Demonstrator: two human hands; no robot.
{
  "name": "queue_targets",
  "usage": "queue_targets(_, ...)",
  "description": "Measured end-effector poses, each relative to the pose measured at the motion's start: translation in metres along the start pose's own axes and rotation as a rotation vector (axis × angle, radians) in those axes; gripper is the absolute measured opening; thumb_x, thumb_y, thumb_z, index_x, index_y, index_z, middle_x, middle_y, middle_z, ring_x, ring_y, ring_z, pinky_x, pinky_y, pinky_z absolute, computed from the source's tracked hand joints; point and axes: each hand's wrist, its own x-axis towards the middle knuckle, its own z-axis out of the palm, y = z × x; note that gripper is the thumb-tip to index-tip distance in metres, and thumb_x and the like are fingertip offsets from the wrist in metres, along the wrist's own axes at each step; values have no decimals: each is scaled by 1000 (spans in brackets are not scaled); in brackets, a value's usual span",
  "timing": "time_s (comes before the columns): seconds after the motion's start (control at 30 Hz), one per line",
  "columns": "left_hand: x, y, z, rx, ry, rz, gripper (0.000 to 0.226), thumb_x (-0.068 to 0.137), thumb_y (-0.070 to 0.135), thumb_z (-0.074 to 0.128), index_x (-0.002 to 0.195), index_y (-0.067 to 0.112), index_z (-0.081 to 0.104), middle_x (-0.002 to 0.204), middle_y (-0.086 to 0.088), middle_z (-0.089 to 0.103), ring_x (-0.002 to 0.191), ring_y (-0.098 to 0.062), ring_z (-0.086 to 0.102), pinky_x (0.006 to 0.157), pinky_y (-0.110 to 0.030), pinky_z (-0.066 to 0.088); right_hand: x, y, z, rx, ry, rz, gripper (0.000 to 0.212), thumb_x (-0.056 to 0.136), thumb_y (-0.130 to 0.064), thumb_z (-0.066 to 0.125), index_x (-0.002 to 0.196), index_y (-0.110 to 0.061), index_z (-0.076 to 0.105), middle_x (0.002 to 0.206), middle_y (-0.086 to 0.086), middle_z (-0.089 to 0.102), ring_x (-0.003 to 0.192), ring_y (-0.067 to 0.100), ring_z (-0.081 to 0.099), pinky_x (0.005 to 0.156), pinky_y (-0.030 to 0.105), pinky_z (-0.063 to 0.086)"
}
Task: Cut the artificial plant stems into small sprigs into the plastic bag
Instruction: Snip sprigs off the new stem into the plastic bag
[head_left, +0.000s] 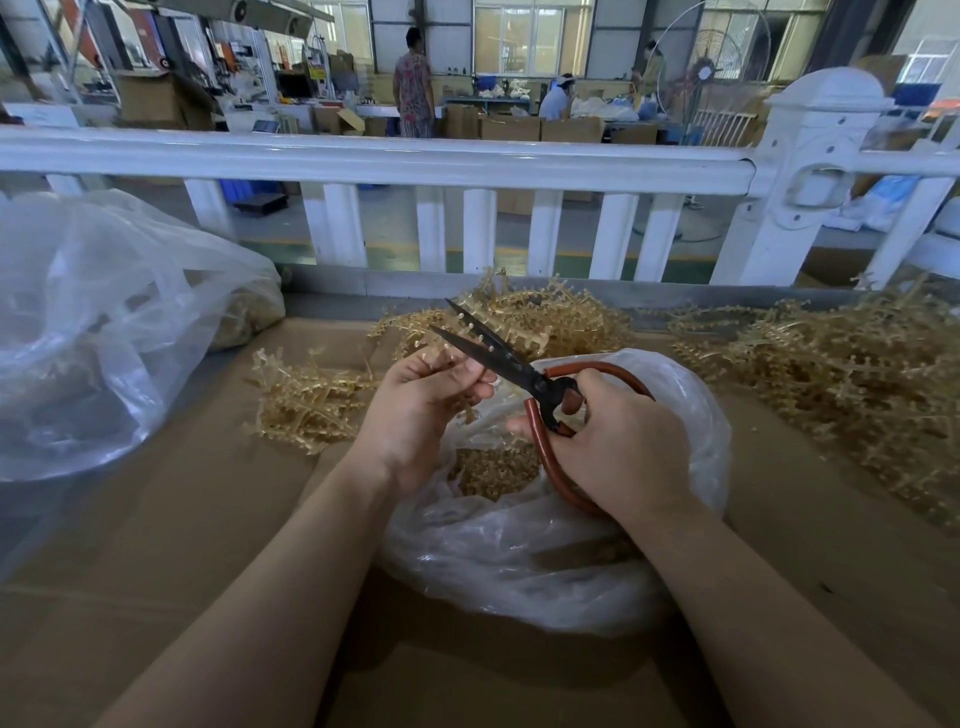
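Note:
My left hand pinches a short tan plastic stem above the open clear plastic bag. My right hand grips the red-handled scissors; their dark blades are parted, pointing up and left past the stem. Inside the bag lies a heap of small tan sprigs. Uncut tan stems sit in three piles: one to the left, one behind the scissors, and a large one at the right.
The work surface is brown cardboard. A big clear bag with some tan pieces stands at the left. A white fence runs along the far edge. People work among boxes in the hall beyond.

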Motion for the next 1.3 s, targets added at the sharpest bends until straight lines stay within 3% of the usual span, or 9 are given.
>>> queue_targets(0.23,1,-1,-1,-10,0,-1,4,78,7,65,75,10,63,71,-5,66,65,-13,60,68,-20,52,-2,-2,-2,61,40,-41,60,75,-86,42,73,-26,45,60,-14,48,50,7,43,48,21,33)
queue_targets(0.37,1,-3,-1,39,-7,10,6,78,7,66,84,5,65,74,-5,67,67,-13,60,70,-21,52,-1,-2,-2,19,14,-6,72,72,-92,33,80,-25,58,68,-15,57,56,4,46,48,16,30)
queue_targets(0.57,3,-6,-5,86,7,10,11,81,6,66,90,-1,65,80,-9,67,71,-15,61,75,-24,53,-2,-2,-2,10,7,5,62,73,-92,36,78,-31,47,62,-19,46,51,0,40,47,15,27)
queue_targets(0.67,3,-6,-4,122,-2,22,10,81,10,68,88,3,66,78,-7,68,72,-14,61,76,-24,52,-3,-1,-1,0,5,7,52,76,-83,53,76,-31,46,58,-20,40,49,-2,37,46,14,25)
queue_targets(0.8,2,-6,-4,113,17,28,5,79,13,71,82,10,68,77,-4,68,74,-12,61,74,-24,49,-3,-1,-2,1,15,-1,48,78,-75,63,75,-30,46,62,-18,46,50,2,42,47,13,25)
queue_targets(0.97,3,-4,-4,70,39,128,9,88,8,66,85,13,72,93,-11,73,86,-21,67,87,-34,54,-3,-1,-3,-2,-14,16,48,78,-73,67,73,-30,46,60,-21,41,47,-2,36,48,11,22)
queue_targets(1.1,4,-3,-4,102,44,202,10,86,15,68,79,17,75,83,-5,74,79,-17,69,81,-29,55,-1,0,-5,42,-23,24,48,77,-72,67,74,-29,46,56,-25,30,48,-7,31,50,10,19)
queue_targets(1.3,5,-7,-6,165,54,216,11,87,16,65,87,5,67,77,-2,71,75,-14,66,81,-27,54,-3,5,-3,76,-69,21,52,78,-76,58,71,-26,47,56,-19,39,50,3,41,51,19,30)
